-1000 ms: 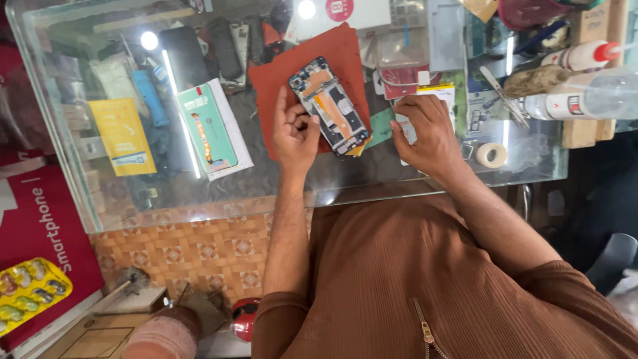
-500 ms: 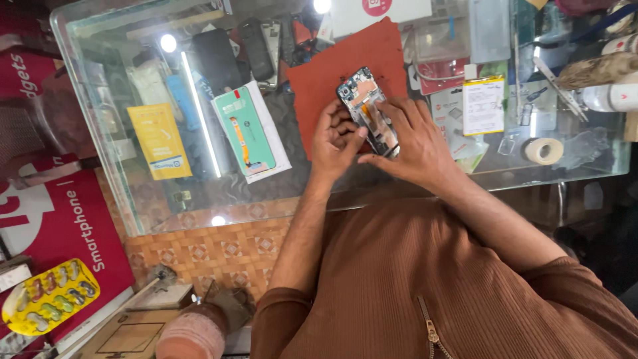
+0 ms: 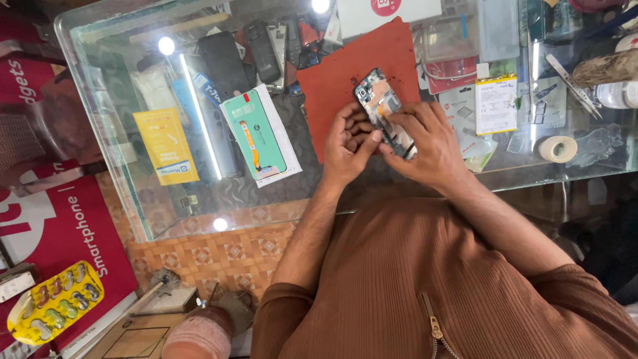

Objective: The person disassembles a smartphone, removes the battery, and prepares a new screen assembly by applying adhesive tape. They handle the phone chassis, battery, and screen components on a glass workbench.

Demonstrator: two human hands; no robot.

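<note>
Here both hands grip the opened phone over the red mat: left hand curled on its near-left edge, right hand pinching the near end. Prying carelessly could probably tear the orange flex ribbon.

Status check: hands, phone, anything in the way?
Left hand and right hand both grip the opened phone, back cover off. Phone held over the red mat on the glass counter. Nothing between hands and phone.
</note>
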